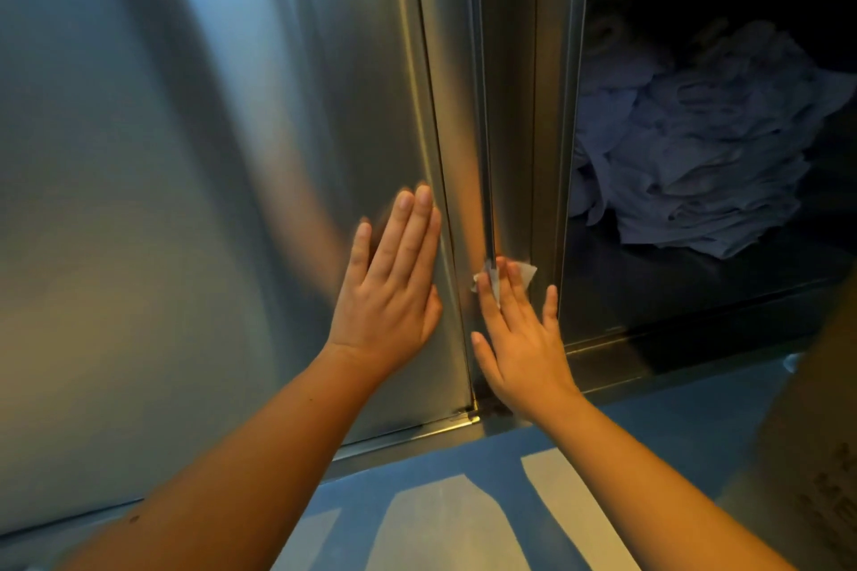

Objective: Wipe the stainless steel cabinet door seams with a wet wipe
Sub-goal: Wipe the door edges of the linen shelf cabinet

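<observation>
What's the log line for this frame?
left hand: flat on cabinet door | right hand: pressing wet wipe on door seam | phase: wiping

The left hand (389, 287) lies flat on the steel door (208, 153), left of the seam (440, 181); right of it, the right hand (519, 338) presses a wet wipe (510, 276).

The left hand (394, 287) lies flat on the closed door (185, 153), left of the vertical seam (436, 153). The right hand (519, 338) lies right of the seam, pressing the wet wipe (527, 272) against the centre post (510, 107). Further right, a cloth pile (695, 162) sits inside the open compartment (672, 287).
</observation>
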Motion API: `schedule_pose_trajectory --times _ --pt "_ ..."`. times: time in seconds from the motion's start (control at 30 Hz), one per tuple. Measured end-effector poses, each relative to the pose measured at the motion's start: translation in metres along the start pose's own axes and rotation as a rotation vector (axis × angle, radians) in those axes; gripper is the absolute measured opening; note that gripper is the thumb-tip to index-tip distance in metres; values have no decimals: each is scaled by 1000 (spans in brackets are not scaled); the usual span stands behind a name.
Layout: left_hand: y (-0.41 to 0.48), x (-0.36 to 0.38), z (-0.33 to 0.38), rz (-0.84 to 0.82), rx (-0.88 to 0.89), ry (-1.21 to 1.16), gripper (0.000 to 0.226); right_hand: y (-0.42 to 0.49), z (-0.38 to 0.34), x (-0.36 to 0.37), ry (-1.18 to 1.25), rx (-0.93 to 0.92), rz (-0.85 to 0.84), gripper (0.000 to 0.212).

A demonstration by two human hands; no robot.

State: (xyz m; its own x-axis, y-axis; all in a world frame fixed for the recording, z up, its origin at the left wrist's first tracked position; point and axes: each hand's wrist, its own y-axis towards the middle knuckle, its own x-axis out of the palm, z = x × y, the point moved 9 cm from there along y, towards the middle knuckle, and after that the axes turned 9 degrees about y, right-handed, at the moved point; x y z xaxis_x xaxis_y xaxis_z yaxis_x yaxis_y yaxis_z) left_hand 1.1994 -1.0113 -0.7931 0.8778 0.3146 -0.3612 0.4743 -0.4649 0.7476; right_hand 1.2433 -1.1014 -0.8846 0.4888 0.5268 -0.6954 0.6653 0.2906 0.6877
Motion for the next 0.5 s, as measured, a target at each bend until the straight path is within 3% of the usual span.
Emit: schedule_pose_trajectory --times 0.1,0.27,0.5 --pt "13 -13 -10 38 19 -35 64 25 -8 -29 28 -36 70 63" --pt "63 -35 -58 108 -116 -61 64 63 -21 -62 80 -25 111 64" --pt "116 -60 -100 184 -85 -33 63 116 -37 -116 73 -99 150 68"
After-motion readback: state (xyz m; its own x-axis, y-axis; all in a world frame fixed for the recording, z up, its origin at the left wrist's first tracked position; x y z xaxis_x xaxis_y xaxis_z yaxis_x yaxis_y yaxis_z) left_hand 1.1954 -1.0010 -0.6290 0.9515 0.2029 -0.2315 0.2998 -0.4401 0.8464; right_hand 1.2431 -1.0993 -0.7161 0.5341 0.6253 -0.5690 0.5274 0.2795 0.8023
